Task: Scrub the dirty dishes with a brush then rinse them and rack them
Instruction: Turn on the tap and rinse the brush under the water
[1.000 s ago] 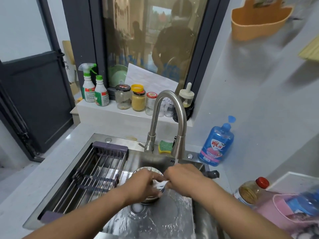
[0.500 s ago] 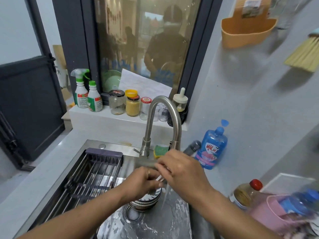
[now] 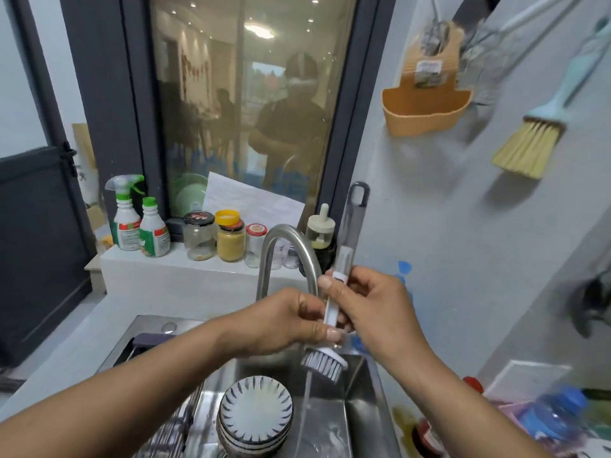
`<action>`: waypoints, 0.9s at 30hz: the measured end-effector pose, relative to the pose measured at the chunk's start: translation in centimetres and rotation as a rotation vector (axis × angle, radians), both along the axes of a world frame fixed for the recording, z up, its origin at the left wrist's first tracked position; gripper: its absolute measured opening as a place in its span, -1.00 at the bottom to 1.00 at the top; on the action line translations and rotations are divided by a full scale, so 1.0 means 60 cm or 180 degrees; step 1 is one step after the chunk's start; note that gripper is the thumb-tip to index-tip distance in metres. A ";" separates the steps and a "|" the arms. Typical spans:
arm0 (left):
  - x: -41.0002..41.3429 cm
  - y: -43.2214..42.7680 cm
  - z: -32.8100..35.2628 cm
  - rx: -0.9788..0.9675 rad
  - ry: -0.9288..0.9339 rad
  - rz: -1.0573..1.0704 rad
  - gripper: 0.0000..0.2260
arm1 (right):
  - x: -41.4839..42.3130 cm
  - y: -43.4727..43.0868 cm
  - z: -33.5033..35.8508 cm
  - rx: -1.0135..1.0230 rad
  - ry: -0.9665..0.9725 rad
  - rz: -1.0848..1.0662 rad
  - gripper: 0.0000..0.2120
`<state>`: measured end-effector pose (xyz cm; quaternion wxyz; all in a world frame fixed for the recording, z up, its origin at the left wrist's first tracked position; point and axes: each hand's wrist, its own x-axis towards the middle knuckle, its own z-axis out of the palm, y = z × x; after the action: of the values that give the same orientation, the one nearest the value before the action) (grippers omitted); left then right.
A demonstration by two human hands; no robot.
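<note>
A long-handled dish brush stands upright above the sink, its white bristle head pointing down. My right hand grips the grey and white handle at mid-length. My left hand pinches the lower white stem just above the head. Water runs from the curved steel faucet past the bristles. A stack of striped bowls sits in the steel sink below. Only a corner of the dish rack shows at the sink's left.
Spray bottles and jars line the window ledge. An orange wall holder and a hanging broom are on the right wall. Bottles and a red-capped jar crowd the counter at lower right.
Both hands rose from the bowls in the sink to faucet height. The brush now stands upright in both hands, and the view tilted upward.
</note>
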<state>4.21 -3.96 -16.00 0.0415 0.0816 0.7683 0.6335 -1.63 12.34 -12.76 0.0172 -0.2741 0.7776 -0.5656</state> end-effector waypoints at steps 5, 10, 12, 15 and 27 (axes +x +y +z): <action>-0.065 0.021 0.113 0.0051 0.0447 0.0075 -0.88 | -0.050 0.017 0.112 -0.0124 0.0352 -0.0442 -0.69; -0.122 0.034 0.185 0.0088 0.0616 0.0128 -0.93 | -0.077 0.046 0.194 -0.0447 0.0341 -0.0464 -0.84; -0.142 0.035 0.202 0.0017 0.0583 0.0064 -0.92 | -0.086 0.052 0.211 -0.0449 0.0345 -0.0537 -0.82; -0.170 0.044 0.224 -0.0079 0.0558 -0.0077 -0.85 | -0.099 0.066 0.235 -0.0340 0.0467 -0.0721 -0.89; -0.234 0.126 0.301 0.0123 0.0545 -0.0316 -0.80 | -0.138 0.117 0.318 -0.0416 0.0640 -0.1676 -0.78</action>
<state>-9.85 3.61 2.04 0.0055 0.1741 0.7518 0.6360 -9.94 19.36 6.34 -0.2251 -0.1179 0.7817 -0.5695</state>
